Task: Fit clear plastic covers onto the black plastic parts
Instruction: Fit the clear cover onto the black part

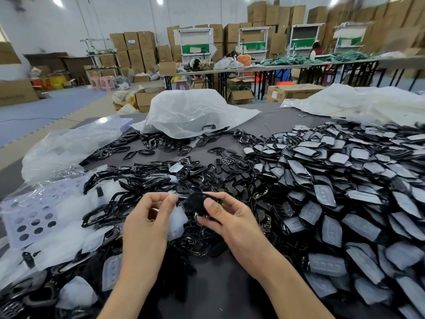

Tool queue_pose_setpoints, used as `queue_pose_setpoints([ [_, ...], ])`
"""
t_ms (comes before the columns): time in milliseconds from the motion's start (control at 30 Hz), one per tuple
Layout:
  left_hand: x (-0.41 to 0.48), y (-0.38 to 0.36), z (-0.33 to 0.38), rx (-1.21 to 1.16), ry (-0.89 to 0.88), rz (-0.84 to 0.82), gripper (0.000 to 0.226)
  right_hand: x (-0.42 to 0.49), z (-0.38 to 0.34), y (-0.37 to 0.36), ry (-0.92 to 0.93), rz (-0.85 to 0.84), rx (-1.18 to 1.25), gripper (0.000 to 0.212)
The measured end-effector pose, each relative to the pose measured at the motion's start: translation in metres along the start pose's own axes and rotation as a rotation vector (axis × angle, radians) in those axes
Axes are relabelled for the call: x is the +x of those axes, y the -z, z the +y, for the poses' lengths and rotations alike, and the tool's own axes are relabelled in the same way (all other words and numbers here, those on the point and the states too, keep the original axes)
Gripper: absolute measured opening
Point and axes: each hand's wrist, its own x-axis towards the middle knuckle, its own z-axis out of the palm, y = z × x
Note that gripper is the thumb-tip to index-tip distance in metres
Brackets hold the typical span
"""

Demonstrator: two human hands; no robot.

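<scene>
My left hand (147,217) pinches a clear plastic cover (176,221) between thumb and fingers, just left of centre. My right hand (227,217) grips a small black plastic part (196,202), blurred, with thumb on top and fingers curled beneath. Cover and black part meet between the two hands, above the dark table. How they sit together is hidden by blur.
Loose black frames (128,199) lie heaped left and ahead. A large pile of covered black parts (345,180) fills the right. Clear bags and perforated sheets (30,217) lie at left, a big plastic bag (193,111) behind. The dark table (218,291) shows between my forearms.
</scene>
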Motion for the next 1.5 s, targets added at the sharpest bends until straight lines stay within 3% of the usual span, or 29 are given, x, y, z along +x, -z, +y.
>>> queue_pose_setpoints([
  [133,-0.008,-0.009,0.002,-0.158,0.047,-0.075,0.009,-0.005,0.01,-0.008,-0.026,-0.132,-0.084,0.019],
  [267,-0.007,-0.012,0.002,-0.262,0.123,-0.082,0.017,-0.005,0.011,-0.01,-0.013,-0.055,-0.106,0.022],
  [367,-0.004,-0.012,0.001,-0.353,0.17,-0.155,0.013,-0.001,0.007,-0.006,0.021,0.025,0.015,0.024],
  [533,-0.008,-0.016,-0.001,-0.292,0.118,-0.313,0.022,0.003,0.001,-0.001,-0.01,0.098,0.204,0.032],
  [767,-0.009,-0.015,-0.001,-0.296,0.123,-0.231,0.013,0.0,-0.004,0.001,-0.123,0.026,0.239,0.036],
  [900,-0.01,-0.016,-0.001,-0.247,0.099,-0.169,0.013,-0.004,-0.001,-0.002,-0.176,-0.049,0.177,0.025],
  [1100,-0.004,-0.01,-0.007,-0.246,0.103,-0.009,0.013,-0.002,-0.004,0.0,-0.137,0.012,0.182,0.018],
  [1233,-0.001,-0.005,-0.006,-0.261,0.073,0.047,0.028,-0.002,-0.006,0.003,-0.146,0.05,0.09,0.021],
  [1367,-0.003,-0.005,-0.003,-0.22,0.051,0.03,0.032,-0.001,-0.007,0.003,-0.101,0.123,-0.021,0.021],
  [1500,-0.008,-0.008,0.002,-0.182,-0.007,-0.012,0.036,0.001,-0.005,0.006,-0.036,0.236,-0.051,0.008],
])
